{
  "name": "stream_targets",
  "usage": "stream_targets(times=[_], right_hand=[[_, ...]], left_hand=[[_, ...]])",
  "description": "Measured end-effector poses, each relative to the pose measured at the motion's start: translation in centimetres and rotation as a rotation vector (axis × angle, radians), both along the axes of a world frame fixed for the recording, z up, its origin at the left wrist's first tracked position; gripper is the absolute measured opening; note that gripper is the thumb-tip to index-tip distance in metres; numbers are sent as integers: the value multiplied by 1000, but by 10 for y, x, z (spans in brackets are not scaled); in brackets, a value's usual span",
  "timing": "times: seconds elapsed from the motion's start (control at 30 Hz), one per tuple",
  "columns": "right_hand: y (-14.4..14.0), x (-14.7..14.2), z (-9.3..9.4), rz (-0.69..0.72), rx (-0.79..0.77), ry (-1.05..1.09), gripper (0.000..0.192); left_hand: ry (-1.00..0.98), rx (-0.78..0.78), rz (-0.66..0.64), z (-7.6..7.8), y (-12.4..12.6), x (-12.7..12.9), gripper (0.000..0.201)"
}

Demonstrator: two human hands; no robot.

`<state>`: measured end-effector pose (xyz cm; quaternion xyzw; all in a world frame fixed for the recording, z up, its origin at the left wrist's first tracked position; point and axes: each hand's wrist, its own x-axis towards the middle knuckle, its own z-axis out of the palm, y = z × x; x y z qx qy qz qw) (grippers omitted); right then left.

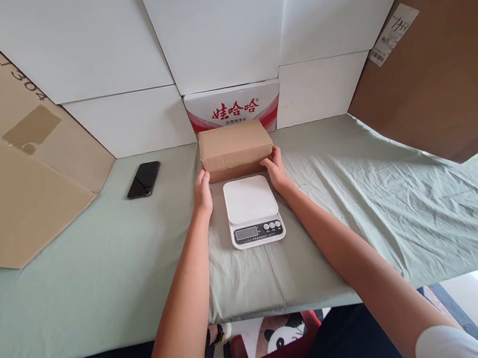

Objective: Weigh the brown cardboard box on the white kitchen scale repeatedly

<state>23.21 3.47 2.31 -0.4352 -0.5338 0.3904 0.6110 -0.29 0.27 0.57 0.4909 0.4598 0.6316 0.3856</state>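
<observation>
a big brown cardboard sheet [5,181] leans along the left edge of the worktop [79,291], which is draped in pale green cloth. just inside it a black phone [144,179] lies flat, face up, well apart from the hands. the left hand [201,192] is flat against the left end of a small brown cardboard box [235,146], fingers together and pressing inward. the box sits on the cloth just behind a white kitchen scale [253,209], whose platform is bare and whose display faces the person. the right hand [276,170] mirrors the left, fingers curled on the box's right end, so the box is squeezed between both palms, a grip that suits something too wide for one hand. behind it stands a red-and-white printed carton [234,109] amid white boards [218,29] that wall off the back. another brown cardboard panel [441,47] closes the right side.
</observation>
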Motion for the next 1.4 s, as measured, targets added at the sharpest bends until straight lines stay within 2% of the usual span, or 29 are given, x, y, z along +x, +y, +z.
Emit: stream_targets(times=[0.17,0.43,1.4], right_hand=[[-6,2,2,-25,15,60,55],[-10,4,2,-29,-34,130,51],[-13,2,3,-1,-30,40,57]], left_hand=[[-98,-96,8,0,-1,-2,70],[-145,-170,49,6,-2,-4,72],[-150,-71,-43,7,-4,1,75]])
